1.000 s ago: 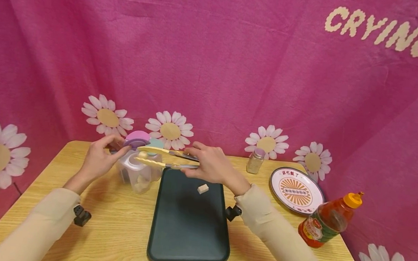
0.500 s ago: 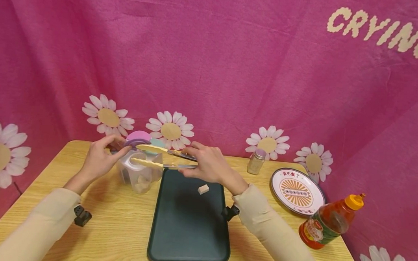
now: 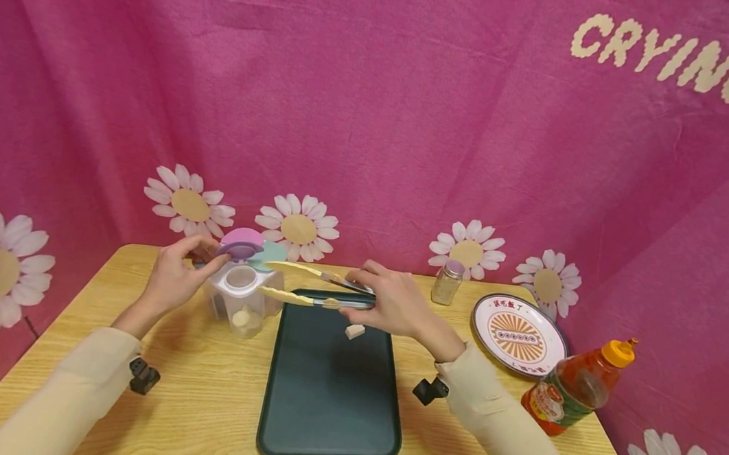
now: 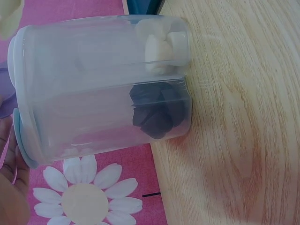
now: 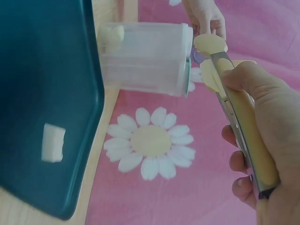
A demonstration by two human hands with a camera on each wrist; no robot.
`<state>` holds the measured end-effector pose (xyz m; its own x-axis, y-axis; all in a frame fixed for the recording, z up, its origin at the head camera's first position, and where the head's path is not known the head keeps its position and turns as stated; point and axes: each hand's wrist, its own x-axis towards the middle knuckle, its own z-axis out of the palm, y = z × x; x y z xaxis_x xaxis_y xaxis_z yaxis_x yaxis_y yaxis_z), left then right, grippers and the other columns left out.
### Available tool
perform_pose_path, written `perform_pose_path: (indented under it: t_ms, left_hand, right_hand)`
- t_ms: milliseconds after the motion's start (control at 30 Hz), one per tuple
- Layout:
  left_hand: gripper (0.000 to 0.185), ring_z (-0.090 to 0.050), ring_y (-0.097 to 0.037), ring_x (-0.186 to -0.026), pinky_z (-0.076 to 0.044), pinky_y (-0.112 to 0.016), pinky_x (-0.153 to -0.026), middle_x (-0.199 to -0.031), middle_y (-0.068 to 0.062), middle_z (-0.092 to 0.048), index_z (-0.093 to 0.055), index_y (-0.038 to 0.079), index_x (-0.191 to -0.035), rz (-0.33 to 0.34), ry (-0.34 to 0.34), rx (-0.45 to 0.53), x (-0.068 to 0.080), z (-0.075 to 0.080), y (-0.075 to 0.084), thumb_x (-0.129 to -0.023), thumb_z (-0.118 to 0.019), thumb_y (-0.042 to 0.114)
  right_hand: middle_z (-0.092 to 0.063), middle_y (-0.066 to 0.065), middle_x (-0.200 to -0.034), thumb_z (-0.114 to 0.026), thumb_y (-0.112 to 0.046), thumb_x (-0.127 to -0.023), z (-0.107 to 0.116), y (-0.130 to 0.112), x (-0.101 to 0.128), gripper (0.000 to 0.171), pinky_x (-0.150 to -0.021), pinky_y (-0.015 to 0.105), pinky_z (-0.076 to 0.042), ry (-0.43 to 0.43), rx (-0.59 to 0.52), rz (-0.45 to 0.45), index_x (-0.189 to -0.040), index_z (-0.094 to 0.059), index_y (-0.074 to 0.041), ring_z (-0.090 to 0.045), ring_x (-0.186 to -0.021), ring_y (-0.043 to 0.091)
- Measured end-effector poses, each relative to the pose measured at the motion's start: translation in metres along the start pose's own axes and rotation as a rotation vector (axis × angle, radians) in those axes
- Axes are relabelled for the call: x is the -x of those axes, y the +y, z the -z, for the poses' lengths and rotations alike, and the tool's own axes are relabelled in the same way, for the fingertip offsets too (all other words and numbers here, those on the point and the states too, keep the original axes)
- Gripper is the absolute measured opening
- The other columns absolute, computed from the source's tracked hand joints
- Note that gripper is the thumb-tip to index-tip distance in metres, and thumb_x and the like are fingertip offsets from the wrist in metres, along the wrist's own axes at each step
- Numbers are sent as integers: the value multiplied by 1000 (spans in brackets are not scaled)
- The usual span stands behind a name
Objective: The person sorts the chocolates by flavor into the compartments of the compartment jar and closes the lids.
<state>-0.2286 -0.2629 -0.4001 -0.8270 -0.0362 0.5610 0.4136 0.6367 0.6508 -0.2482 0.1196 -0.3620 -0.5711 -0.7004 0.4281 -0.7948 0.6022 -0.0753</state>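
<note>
- Over the tray [image 3: 330, 404], your right hand [image 3: 391, 304], gripping the tongs [image 3: 312, 288], has drawn them back empty from the container [image 3: 243, 303].
- Your left hand [image 3: 173, 276] still pinches its purple lid [image 3: 240, 244] open.

A pink cloth [image 3: 371, 104] printed with white daisies [image 3: 298, 228] and the word "CRYING" hangs behind a light wooden table [image 3: 195, 397]. Light is soft and even.
</note>
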Motion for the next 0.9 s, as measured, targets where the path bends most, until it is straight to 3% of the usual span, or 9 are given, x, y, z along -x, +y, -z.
perform_pose_path:
  t_ms: [467, 900]
  left_hand:
    - [14, -55, 5, -78, -47, -11, -73, -88, -12, -71, -72, 3, -102, -12, 8, 8, -1, 0, -2, -91, -80, 6]
    - [16, -53, 4, -81, -46, -10, -76, -94, -12, -72, -71, 3, -105, 1, -10, -12, 0, -1, -2, -93, -79, 9]
  right_hand:
    - [-66, -5, -94, -87, -44, -78, 0, 31, 77, 46, -57, 22, -39, 32, 73, -131, -113, -76, -17, -52, -65, 6]
    - [-59, -11, -86, -87, -45, -79, -10, 38, 133, 37, -52, 19, -33, -60, 145, -252, -105, -76, -21, -46, -62, 0]
